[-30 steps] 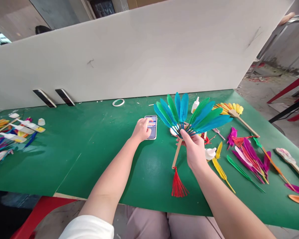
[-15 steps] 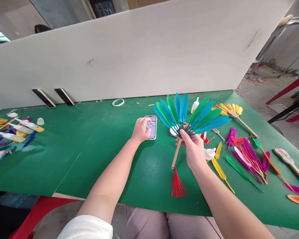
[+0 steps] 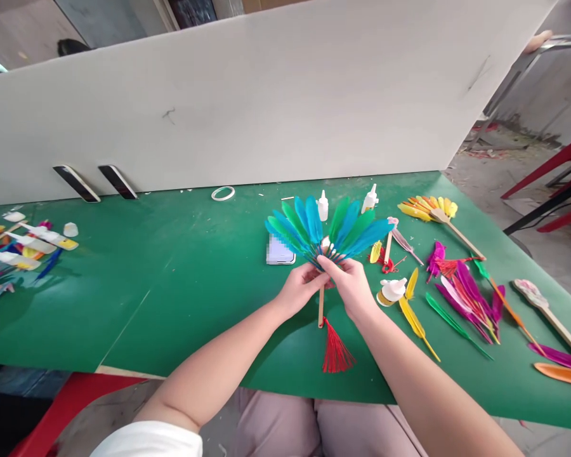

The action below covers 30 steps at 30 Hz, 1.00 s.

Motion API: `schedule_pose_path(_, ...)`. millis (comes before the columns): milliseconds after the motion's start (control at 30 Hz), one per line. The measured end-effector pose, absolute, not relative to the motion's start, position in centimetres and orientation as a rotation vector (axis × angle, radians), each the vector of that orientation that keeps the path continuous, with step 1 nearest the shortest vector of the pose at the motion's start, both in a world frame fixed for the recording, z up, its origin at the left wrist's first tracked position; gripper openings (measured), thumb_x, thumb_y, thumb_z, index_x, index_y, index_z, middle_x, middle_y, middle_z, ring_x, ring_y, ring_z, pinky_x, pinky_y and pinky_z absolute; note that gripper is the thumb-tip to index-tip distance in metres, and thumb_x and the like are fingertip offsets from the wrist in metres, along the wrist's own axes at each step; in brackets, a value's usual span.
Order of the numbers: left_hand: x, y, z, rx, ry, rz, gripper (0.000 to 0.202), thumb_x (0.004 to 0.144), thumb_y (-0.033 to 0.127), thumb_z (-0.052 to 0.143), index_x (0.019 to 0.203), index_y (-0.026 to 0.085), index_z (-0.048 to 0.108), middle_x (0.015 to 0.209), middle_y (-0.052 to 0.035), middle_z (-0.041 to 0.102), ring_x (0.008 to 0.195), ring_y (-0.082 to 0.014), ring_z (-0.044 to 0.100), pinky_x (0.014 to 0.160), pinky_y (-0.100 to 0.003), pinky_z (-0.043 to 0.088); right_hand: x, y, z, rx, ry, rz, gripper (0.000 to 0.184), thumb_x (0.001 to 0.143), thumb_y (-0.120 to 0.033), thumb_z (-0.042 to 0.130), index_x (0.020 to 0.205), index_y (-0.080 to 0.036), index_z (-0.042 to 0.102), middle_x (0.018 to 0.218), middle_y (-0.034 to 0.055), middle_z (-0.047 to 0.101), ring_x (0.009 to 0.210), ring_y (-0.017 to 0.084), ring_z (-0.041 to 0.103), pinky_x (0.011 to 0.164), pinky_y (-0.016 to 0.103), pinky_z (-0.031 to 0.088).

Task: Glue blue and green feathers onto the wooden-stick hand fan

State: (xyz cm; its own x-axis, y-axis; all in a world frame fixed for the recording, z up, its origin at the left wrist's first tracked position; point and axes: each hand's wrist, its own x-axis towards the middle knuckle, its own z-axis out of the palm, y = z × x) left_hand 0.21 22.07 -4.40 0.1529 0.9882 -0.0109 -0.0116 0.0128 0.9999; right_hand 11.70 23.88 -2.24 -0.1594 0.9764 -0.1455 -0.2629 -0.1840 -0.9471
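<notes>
Pale board (image 3: pixel 266 108) lines the far edge of a green table (image 3: pixel 181 298), screening most of the room behind; a dark rounded shape (image 3: pixel 72 47) above its top, at left, shows too little to identify. At upper right, part of another person's hand (image 3: pixel 537 42) appears by a metal frame, the rest out of sight.

Seated at the table, a person holds a blue-and-green feather fan (image 3: pixel 349 231) upright over its surface, near the middle. The right hand (image 3: pixel 354 285) grasps the fan at the base of its quills, thumb pressed across the front, the other fingers largely hidden behind. The left hand (image 3: pixel 301 289) pinches the fan's base beside it; exactly where its fingertips meet the fan cannot be made out. Below, a red tassel (image 3: pixel 337 349) hangs from the wooden handle (image 3: pixel 320 308).

Feathers cover part of a phone (image 3: pixel 280 251), its screen pixelated beyond reading, and the lower part of a white bottle (image 3: pixel 322 206). At left, a cluster of glue bottles (image 3: pixel 31 242) and feathers is cut off by the frame; at right, an orange feather (image 3: pixel 564 373) meets the same fate.
</notes>
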Motion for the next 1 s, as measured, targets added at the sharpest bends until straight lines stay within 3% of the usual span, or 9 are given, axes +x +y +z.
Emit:
schedule_pose_path(133,-0.3,22.5,-4.7,1.195,1.07,1.114,0.033,0.069,0.048,0.063,0.076,0.016,0.06,0.059,-0.0014,0.063,0.059,-0.0181,0.062,0.061,-0.032,0.05,11.3,23.9,-2.5,-1.011,-1.048,1.563,0.032,0.063,-0.046,0.068,0.076,-0.016,0.065,0.056,-0.0023,0.059,0.045,0.01,0.047,0.041,0.023,0.036)
schedule_pose_path(233,-0.6,22.5,-4.8,1.157,1.104,1.139,0.032,0.07,0.045,0.063,0.079,0.015,0.061,0.056,-0.001,0.063,0.055,-0.0169,0.062,0.057,-0.03,0.049,11.6,24.2,-2.8,-0.993,-1.077,1.412,0.029,0.068,-0.043,0.065,0.082,-0.017,0.064,0.072,-0.0001,0.064,0.061,0.012,0.055,0.056,0.025,0.043)
schedule_pose_path(333,-0.6,22.4,-4.9,1.139,1.124,1.121,0.034,0.071,0.045,0.063,0.083,0.014,0.062,0.056,-0.0013,0.063,0.054,-0.0167,0.062,0.055,-0.028,0.049,12.0,24.6,-3.1,-0.99,-1.081,1.336,0.027,0.07,-0.042,0.064,0.083,-0.018,0.064,0.076,0.0003,0.064,0.067,0.012,0.056,0.065,0.025,0.044)
schedule_pose_path(833,-0.7,22.2,-4.8,1.189,1.158,1.234,0.029,0.078,0.042,0.052,0.081,0.015,0.062,0.054,0.0008,0.06,0.049,-0.0118,0.056,0.053,-0.025,0.049,11.5,24.3,-3.0,-0.925,-1.05,1.537,0.021,0.067,-0.037,0.066,0.073,-0.017,0.062,0.065,-0.0014,0.063,0.058,0.011,0.055,0.059,0.026,0.045)
schedule_pose_path(1000,-0.6,22.1,-4.8,1.217,1.169,1.206,0.031,0.079,0.043,0.051,0.075,0.015,0.063,0.055,-0.0006,0.061,0.049,-0.0121,0.057,0.054,-0.025,0.049,11.4,24.3,-3.4,-0.894,-1.045,1.539,0.023,0.067,-0.035,0.067,0.079,-0.016,0.06,0.074,0.0003,0.064,0.066,0.012,0.056,0.062,0.026,0.046)
